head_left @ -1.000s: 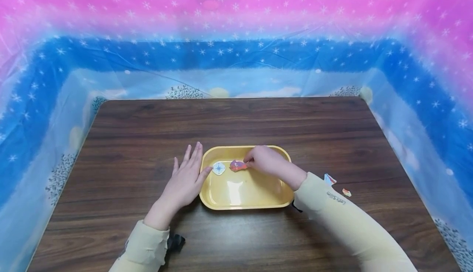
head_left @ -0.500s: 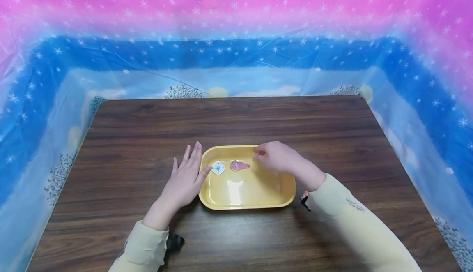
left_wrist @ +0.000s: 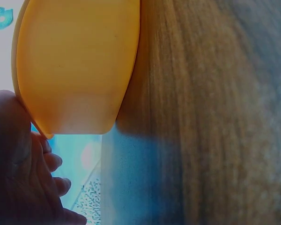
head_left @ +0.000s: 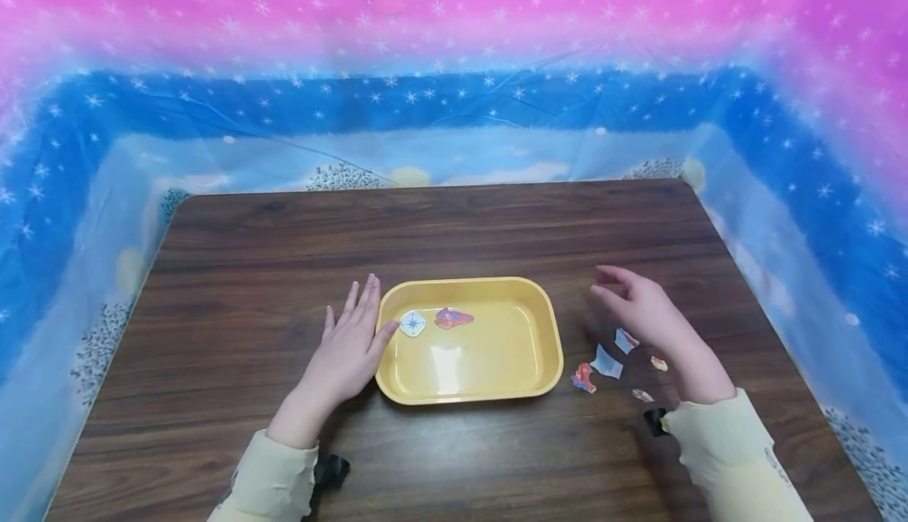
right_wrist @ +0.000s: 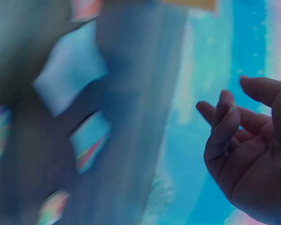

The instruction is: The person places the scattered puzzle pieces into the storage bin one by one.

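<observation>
A yellow tray [head_left: 496, 356] lies on the table between my hands. Inside it, near the upper left, are a white piece with a blue star [head_left: 413, 323] and a red-and-purple piece [head_left: 452, 318]. My left hand [head_left: 344, 352] rests against the tray's left rim with its fingers straight, the thumb over the edge. My right hand [head_left: 645, 313] hovers right of the tray, fingers loosely bent and holding nothing. Below it lie a pale blue piece [head_left: 607, 362], a blue-and-red piece [head_left: 627, 341], a red piece [head_left: 584, 378] and small colored scraps [head_left: 659, 363].
The dark wood-grain table [head_left: 454, 230] reaches back to a pink and blue patterned cloth [head_left: 454, 104]. A black strap [head_left: 331, 472] shows at the left wrist, and another black piece [head_left: 655, 422] at the right wrist.
My right hand has left the red-and-purple piece in the tray and moved right, out over the loose pieces on the table. The left hand has stayed at the tray's left rim.
</observation>
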Demonstrator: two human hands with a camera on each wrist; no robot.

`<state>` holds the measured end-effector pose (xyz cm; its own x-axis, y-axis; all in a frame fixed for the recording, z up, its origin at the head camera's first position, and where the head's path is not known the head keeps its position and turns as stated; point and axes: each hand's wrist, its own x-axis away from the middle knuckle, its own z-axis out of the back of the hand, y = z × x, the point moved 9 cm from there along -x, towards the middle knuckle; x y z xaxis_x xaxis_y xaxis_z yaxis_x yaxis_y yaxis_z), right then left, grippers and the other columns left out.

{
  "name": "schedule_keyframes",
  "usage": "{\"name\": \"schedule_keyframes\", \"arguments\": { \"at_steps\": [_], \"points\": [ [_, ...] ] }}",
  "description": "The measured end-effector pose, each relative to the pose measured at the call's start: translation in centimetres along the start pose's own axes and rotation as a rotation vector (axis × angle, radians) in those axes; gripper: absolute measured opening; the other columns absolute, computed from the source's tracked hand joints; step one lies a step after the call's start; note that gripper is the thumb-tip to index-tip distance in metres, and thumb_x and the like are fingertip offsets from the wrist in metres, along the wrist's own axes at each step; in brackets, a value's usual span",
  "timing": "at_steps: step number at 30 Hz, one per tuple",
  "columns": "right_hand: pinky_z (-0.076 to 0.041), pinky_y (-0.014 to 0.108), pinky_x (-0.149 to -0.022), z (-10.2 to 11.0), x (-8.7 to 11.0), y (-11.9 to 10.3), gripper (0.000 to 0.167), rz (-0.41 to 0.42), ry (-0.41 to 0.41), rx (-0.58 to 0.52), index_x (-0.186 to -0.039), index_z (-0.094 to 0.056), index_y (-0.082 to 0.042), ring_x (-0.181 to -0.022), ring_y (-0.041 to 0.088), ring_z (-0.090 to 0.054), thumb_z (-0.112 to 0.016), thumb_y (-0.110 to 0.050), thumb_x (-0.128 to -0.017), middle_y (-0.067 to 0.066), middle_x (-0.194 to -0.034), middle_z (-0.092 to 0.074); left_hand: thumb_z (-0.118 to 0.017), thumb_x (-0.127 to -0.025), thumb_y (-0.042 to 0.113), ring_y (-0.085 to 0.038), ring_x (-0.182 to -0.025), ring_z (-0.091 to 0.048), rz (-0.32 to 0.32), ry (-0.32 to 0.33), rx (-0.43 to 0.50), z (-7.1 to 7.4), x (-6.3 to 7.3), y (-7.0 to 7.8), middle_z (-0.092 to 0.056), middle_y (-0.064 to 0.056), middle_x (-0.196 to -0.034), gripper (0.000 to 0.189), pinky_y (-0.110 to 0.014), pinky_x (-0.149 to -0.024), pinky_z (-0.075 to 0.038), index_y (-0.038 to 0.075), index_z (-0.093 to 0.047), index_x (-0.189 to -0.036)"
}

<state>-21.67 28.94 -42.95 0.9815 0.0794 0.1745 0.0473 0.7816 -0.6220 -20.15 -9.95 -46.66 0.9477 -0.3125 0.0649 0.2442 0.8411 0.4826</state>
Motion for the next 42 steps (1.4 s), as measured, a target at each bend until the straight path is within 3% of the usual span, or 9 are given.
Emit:
{"name": "schedule_keyframes", "arguments": {
  "at_steps": [2, 4, 7, 10, 14, 24, 31, 38, 42],
  "points": [
    [-0.057, 0.043, -0.076, -0.4, 0.5, 1.3, 0.047, 0.001, 0.008, 0.054, -0.14, -0.055, 0.003, -0.099, 0.031, -0.067, -0.06, -0.028, -0.104, 0.021, -0.123, -0.065, -0.035, -0.11, 0.045, -0.038, -0.156, -0.003, -0.002, 0.0, -0.002, 0.0, 0.0, 0.0, -0.007, -0.012, -0.17, 0.074, -0.072, -0.116, -0.004, -0.001, -0.008, -0.162],
    [-0.053, 0.038, -0.07, -1.2, 1.0, 2.3, 0.036, 0.018, 0.012, 0.094, -0.126, -0.064, 0.003, -0.087, 0.025, -0.065, -0.067, -0.02, -0.1, 0.016, -0.107, -0.068, -0.034, -0.111, 0.045, -0.038, -0.156, -0.003, -0.003, -0.001, -0.004, 0.0, 0.0, 0.0, -0.007, -0.012, -0.17, 0.074, -0.072, -0.116, -0.004, -0.001, -0.007, -0.162],
    [-0.047, 0.032, -0.066, -2.8, 1.8, 2.7, 0.023, 0.095, -0.008, 0.113, -0.107, -0.071, 0.0, -0.077, 0.017, -0.057, -0.078, -0.015, -0.09, 0.005, -0.088, -0.062, -0.034, -0.11, 0.046, -0.037, -0.156, -0.003, -0.002, -0.001, -0.008, 0.1, 0.0, 0.0, -0.007, -0.012, -0.17, 0.074, -0.072, -0.116, -0.004, 0.0, -0.007, -0.162],
    [-0.044, 0.029, -0.065, -4.5, 2.8, 2.4, 0.024, 0.2, -0.054, 0.133, -0.099, -0.074, -0.007, -0.075, 0.013, -0.051, -0.087, -0.015, -0.081, -0.002, -0.084, -0.057, -0.034, -0.11, 0.046, -0.037, -0.156, -0.003, 0.001, -0.002, -0.007, 0.1, 0.0, 0.0, -0.007, -0.012, -0.17, 0.074, -0.072, -0.116, -0.004, 0.0, -0.007, -0.162],
    [-0.046, 0.028, -0.07, -6.1, 3.8, 1.9, 0.032, 0.28, -0.112, 0.171, -0.1, -0.076, -0.013, -0.081, 0.012, -0.05, -0.093, -0.015, -0.073, -0.006, -0.088, -0.058, -0.034, -0.11, 0.046, -0.037, -0.156, -0.003, 0.003, -0.003, -0.008, 0.1, 0.0, 0.0, -0.007, -0.012, -0.17, 0.074, -0.072, -0.116, -0.005, 0.0, -0.007, -0.162],
    [-0.046, 0.028, -0.072, -6.5, 4.5, 1.6, 0.032, 0.309, -0.15, 0.196, -0.096, -0.077, -0.018, -0.086, 0.013, -0.049, -0.095, -0.018, -0.07, -0.007, -0.089, -0.055, -0.034, -0.11, 0.046, -0.038, -0.156, -0.004, 0.006, -0.004, -0.008, 0.1, 0.0, 0.0, -0.007, -0.012, -0.17, 0.074, -0.072, -0.116, -0.004, 0.0, -0.007, -0.162],
    [-0.046, 0.029, -0.073, -6.6, 4.7, 1.7, 0.029, 0.33, -0.116, 0.207, -0.087, -0.07, -0.022, -0.084, 0.011, -0.051, -0.094, -0.021, -0.071, -0.008, -0.091, -0.052, -0.034, -0.111, 0.045, -0.038, -0.155, -0.004, 0.003, 0.004, -0.006, 0.0, 0.1, 0.0, -0.007, -0.013, -0.169, 0.074, -0.073, -0.116, -0.005, 0.0, -0.007, -0.162],
    [-0.048, 0.027, -0.065, -6.9, 5.4, 0.9, 0.035, 0.426, -0.053, 0.21, -0.09, -0.058, -0.02, -0.077, 0.002, -0.057, -0.089, -0.017, -0.077, -0.015, -0.084, -0.059, -0.034, -0.111, 0.045, -0.038, -0.155, -0.004, 0.005, -0.001, -0.001, 0.0, 0.1, 0.0, -0.007, -0.013, -0.169, 0.073, -0.072, -0.116, -0.004, -0.001, -0.007, -0.162],
    [-0.046, 0.028, -0.055, -6.6, 5.2, 1.0, 0.027, 0.356, 0.011, 0.273, -0.095, -0.06, -0.025, -0.072, -0.003, -0.059, -0.084, -0.024, -0.084, -0.023, -0.08, -0.062, -0.034, -0.111, 0.045, -0.038, -0.156, -0.003, 0.004, -0.001, 0.002, 0.0, 0.1, 0.0, -0.007, -0.013, -0.169, 0.073, -0.072, -0.116, -0.004, -0.001, -0.008, -0.162]
  ]
}}
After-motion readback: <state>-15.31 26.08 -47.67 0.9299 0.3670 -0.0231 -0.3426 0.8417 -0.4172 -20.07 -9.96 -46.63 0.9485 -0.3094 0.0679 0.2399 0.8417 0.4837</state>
